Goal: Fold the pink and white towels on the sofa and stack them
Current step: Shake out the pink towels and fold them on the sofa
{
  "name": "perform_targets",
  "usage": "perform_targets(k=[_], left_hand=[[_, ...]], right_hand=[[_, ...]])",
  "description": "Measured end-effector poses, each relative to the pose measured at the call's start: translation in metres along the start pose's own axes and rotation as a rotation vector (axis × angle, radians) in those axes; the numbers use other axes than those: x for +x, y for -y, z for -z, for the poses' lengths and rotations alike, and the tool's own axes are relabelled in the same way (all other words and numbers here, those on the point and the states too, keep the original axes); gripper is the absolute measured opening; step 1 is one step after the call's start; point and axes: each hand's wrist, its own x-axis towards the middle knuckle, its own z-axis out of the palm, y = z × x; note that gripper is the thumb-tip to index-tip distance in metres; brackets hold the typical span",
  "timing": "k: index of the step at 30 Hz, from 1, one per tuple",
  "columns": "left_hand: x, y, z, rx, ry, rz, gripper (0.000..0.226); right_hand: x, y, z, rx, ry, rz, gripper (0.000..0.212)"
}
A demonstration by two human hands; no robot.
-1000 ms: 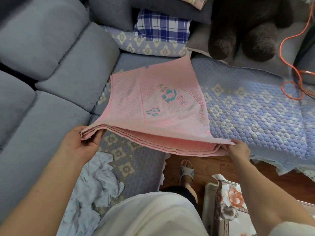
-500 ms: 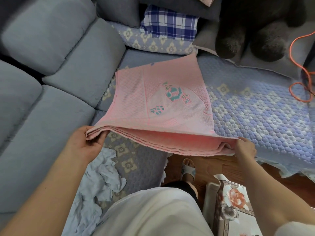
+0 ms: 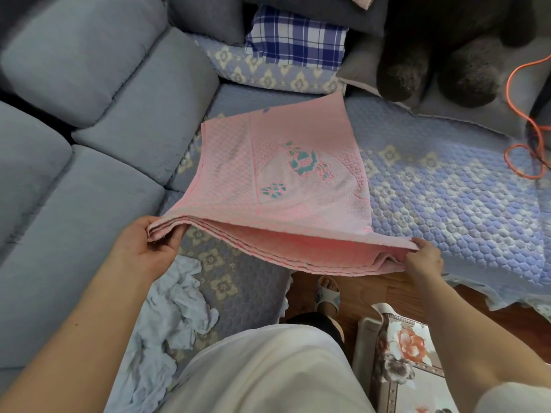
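The pink towel (image 3: 280, 177), with a teal flower pattern, lies folded in several layers on the quilted sofa cover (image 3: 447, 186). Its far corners rest on the seat while its near edge is lifted. My left hand (image 3: 146, 248) pinches the near left corner of the stacked layers. My right hand (image 3: 423, 257) grips the near right corner, over the seat's front edge. A crumpled white towel (image 3: 176, 311) lies on the seat below my left forearm, partly hidden by it.
Grey back cushions (image 3: 89, 99) run along the left. A blue plaid pillow (image 3: 295, 40) and a dark plush toy (image 3: 447, 46) sit at the back. An orange cable (image 3: 524, 123) loops at the right. Below are wooden floor, a slippered foot (image 3: 326, 293) and a floral mat (image 3: 405, 353).
Both hands have kept their hold on the towel's near corners. The towel and hands sit slightly further right and lower in view; the fold itself looks the same.
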Motion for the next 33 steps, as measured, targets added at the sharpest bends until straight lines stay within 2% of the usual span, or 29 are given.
perform_targets(k=[2,5,10,13,15,18,20,23,26,28,31,33], left_hand=[[-0.001,-0.001,0.000,0.007,0.006,-0.002,0.067],[-0.002,-0.002,0.000,0.004,-0.002,-0.010,0.060],[-0.002,-0.004,0.004,0.032,-0.016,-0.025,0.066],[0.002,-0.007,0.010,0.068,-0.026,-0.037,0.045],[0.004,-0.007,0.019,0.161,-0.065,-0.068,0.020],[0.013,-0.005,0.042,0.320,-0.144,-0.081,0.016],[0.020,-0.003,0.059,0.390,-0.184,-0.030,0.015],[0.033,0.006,0.082,0.456,-0.217,0.032,0.016],[0.047,0.013,0.111,0.567,-0.241,0.057,0.013],[0.057,0.016,0.128,0.722,-0.240,0.045,0.016],[0.069,0.024,0.149,0.940,-0.276,-0.006,0.017],[0.073,0.037,0.164,1.008,-0.300,0.029,0.023]], right_hand=[[0.000,-0.002,-0.001,-0.001,-0.025,-0.004,0.055],[0.001,0.001,-0.002,0.013,-0.100,-0.047,0.052],[-0.004,0.010,-0.008,-0.003,-0.246,-0.058,0.029],[-0.007,0.009,0.002,0.004,-0.301,0.008,0.036],[-0.006,0.008,0.016,0.110,-0.336,-0.026,0.052],[-0.004,-0.001,0.034,0.249,-0.391,-0.132,0.055],[-0.007,-0.008,0.037,0.168,-0.375,-0.083,0.049],[-0.011,-0.017,0.029,0.096,-0.274,-0.086,0.047],[0.005,-0.021,0.019,0.241,-0.083,-0.205,0.038],[0.010,-0.015,0.018,0.257,-0.129,-0.256,0.033],[-0.026,-0.007,0.035,0.178,-0.347,-0.181,0.029],[-0.052,-0.026,0.048,0.101,-0.342,-0.165,0.027]])
